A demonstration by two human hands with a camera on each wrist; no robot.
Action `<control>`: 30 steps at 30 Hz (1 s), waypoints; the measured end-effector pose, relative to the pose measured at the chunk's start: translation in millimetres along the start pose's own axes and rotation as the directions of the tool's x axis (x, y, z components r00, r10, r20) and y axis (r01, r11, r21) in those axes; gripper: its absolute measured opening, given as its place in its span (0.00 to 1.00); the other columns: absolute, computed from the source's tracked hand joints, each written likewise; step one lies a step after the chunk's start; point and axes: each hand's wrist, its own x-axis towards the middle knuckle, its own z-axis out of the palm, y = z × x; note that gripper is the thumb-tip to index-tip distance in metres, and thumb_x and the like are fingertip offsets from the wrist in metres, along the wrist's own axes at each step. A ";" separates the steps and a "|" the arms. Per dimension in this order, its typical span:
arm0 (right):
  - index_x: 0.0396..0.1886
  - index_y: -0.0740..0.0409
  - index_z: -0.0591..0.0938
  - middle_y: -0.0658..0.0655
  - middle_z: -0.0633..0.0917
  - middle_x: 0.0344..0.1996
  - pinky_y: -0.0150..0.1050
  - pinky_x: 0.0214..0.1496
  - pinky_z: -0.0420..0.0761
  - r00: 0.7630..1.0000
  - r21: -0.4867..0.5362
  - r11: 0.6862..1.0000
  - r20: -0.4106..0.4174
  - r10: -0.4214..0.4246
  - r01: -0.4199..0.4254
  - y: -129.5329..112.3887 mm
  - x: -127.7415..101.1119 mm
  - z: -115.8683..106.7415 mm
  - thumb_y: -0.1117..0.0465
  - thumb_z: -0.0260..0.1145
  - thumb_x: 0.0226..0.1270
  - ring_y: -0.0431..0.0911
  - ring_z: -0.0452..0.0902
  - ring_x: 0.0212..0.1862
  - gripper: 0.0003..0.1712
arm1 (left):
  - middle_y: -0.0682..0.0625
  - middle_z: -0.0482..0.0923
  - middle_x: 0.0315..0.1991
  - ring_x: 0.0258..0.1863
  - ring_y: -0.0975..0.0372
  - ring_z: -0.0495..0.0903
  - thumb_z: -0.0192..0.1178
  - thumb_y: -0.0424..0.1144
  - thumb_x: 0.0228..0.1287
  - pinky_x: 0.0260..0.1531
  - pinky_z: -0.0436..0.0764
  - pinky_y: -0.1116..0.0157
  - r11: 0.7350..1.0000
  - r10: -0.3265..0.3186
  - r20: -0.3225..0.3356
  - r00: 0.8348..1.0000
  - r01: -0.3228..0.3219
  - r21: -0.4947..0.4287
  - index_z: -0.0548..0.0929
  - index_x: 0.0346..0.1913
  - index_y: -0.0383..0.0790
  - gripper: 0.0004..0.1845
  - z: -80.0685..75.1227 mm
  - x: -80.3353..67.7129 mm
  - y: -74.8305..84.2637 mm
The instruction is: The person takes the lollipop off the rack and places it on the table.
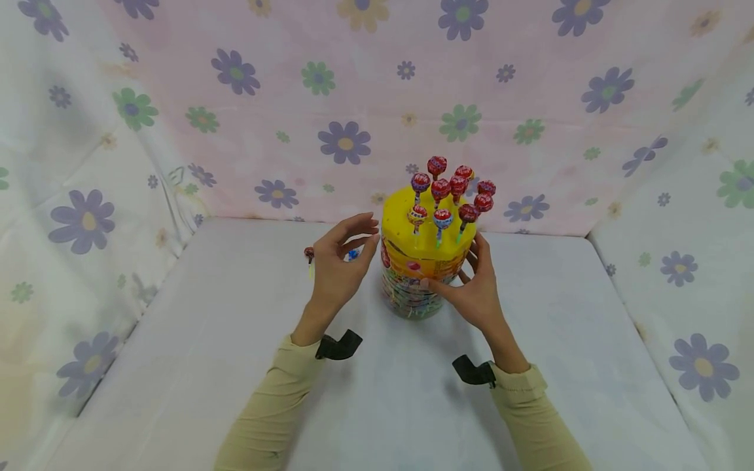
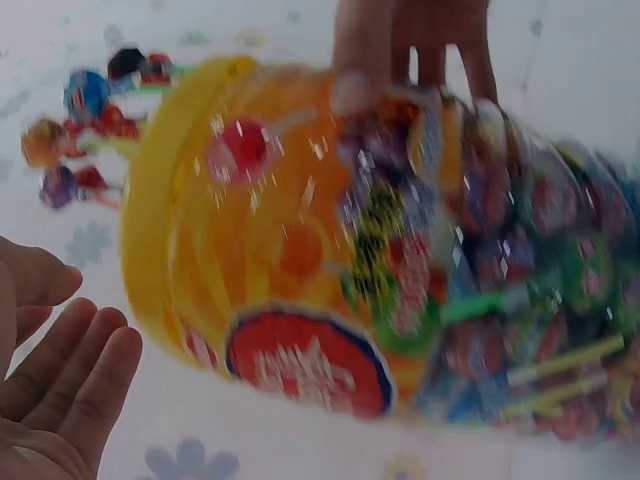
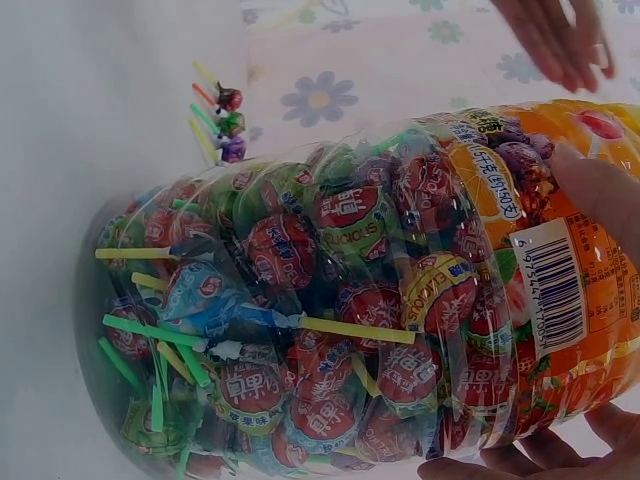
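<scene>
A clear plastic jar (image 1: 412, 288) full of wrapped lollipops stands on the table, with an orange printed label and a yellow lid (image 1: 400, 226). Several lollipops (image 1: 440, 190) stick up out of that lid on their sticks. My right hand (image 1: 480, 297) grips the jar from the right, its thumb across the label and its fingers behind. Left of the lid, my left hand (image 1: 338, 271) is held with fingers gently bent and nothing between them. The left wrist view shows these fingertips (image 2: 115, 350) beside the lid's edge, with a gap between.
Several loose lollipops (image 3: 230, 124) lie in a row on the white table (image 1: 235, 327); in the head view my left hand partly covers them. Flowered cloth (image 1: 283, 131) hangs at the back and both sides. Each wrist carries a black mount (image 1: 340, 345).
</scene>
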 end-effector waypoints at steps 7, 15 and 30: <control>0.81 0.49 0.52 0.60 0.64 0.75 0.69 0.70 0.67 1.000 -0.010 1.000 -0.015 -0.003 0.003 1.9 0.1 -1.5 0.62 0.80 0.57 0.61 0.61 0.76 0.59 | 0.32 0.82 0.52 0.51 0.46 0.84 0.63 0.22 0.66 0.53 0.85 0.64 0.997 0.063 0.045 0.997 -0.060 -0.052 0.77 0.60 0.23 0.20 25.2 1.5 19.4; 0.80 0.52 0.52 0.61 0.63 0.76 0.67 0.70 0.68 1.000 0.000 1.000 -0.004 -0.009 0.009 1.9 1.2 -1.3 0.64 0.79 0.58 0.60 0.61 0.76 0.59 | 0.32 0.82 0.53 0.52 0.46 0.85 0.64 0.21 0.65 0.51 0.87 0.61 0.995 0.068 0.050 0.996 -0.064 -0.074 0.74 0.64 0.24 0.25 43.7 3.7 27.2; 0.80 0.61 0.49 0.68 0.61 0.75 0.68 0.71 0.66 1.000 0.006 1.000 0.018 0.024 -0.024 -36.3 -9.0 -2.6 0.70 0.76 0.58 0.65 0.58 0.76 0.59 | 0.32 0.84 0.50 0.46 0.47 0.87 0.64 0.21 0.64 0.49 0.88 0.60 0.989 0.138 0.012 0.990 -0.137 -0.054 0.77 0.62 0.24 0.23 53.9 8.3 26.7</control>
